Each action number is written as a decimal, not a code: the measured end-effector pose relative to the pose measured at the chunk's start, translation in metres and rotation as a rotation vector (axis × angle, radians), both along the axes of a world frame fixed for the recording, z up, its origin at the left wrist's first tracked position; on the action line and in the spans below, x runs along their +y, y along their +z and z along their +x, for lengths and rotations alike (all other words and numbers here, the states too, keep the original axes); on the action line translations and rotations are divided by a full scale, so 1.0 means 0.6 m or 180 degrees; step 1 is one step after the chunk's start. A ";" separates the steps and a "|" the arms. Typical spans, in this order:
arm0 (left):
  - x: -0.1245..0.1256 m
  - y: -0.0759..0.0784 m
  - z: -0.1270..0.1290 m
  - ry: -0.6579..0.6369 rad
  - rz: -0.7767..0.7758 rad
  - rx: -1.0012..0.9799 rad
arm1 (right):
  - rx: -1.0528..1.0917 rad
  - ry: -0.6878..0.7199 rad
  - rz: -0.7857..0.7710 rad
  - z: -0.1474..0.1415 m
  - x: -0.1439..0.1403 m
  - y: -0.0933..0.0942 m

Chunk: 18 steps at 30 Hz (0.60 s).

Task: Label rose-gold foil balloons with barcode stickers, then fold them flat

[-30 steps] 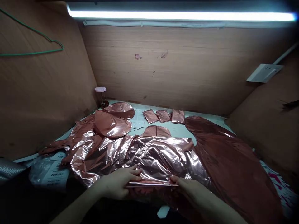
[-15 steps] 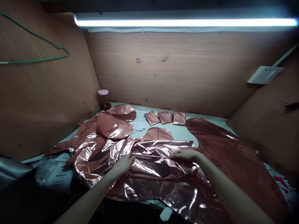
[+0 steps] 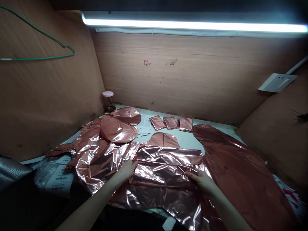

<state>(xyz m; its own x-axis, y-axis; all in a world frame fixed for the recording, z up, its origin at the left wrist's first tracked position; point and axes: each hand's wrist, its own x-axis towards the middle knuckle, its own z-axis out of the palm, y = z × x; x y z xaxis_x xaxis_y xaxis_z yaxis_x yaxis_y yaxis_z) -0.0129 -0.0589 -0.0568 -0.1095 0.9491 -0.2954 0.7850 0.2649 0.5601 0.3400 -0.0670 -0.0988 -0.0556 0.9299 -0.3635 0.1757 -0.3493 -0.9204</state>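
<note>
1. The crinkled rose-gold foil balloon, folded into a wide flat band (image 3: 166,166), lies on the pale worktable (image 3: 187,138), directly between the two hands.
2. The left hand (image 3: 126,170) presses flat and open-fingered on the band's left end.
3. The right hand (image 3: 202,179) has its fingers curled on the band's lower right edge, pinching the foil.
4. Round rose-gold foil balloons (image 3: 119,126) lie stacked further left.
5. Three small folded foil packets (image 3: 171,123) sit in a row near the back wall.
6. A large flat rose-gold foil sheet (image 3: 240,170) spreads to the right.
</note>
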 end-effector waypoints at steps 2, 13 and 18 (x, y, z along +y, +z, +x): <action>-0.017 0.019 0.016 0.0210 0.0292 0.0368 | -0.0175 -0.0125 0.0098 -0.005 0.004 -0.009; -0.029 -0.055 0.146 -0.2010 0.1146 0.1127 | -0.1757 -0.0437 0.1358 -0.022 0.001 0.017; -0.024 -0.077 0.140 -0.1829 0.1138 0.1372 | -0.2452 0.0590 0.2303 -0.099 -0.023 0.005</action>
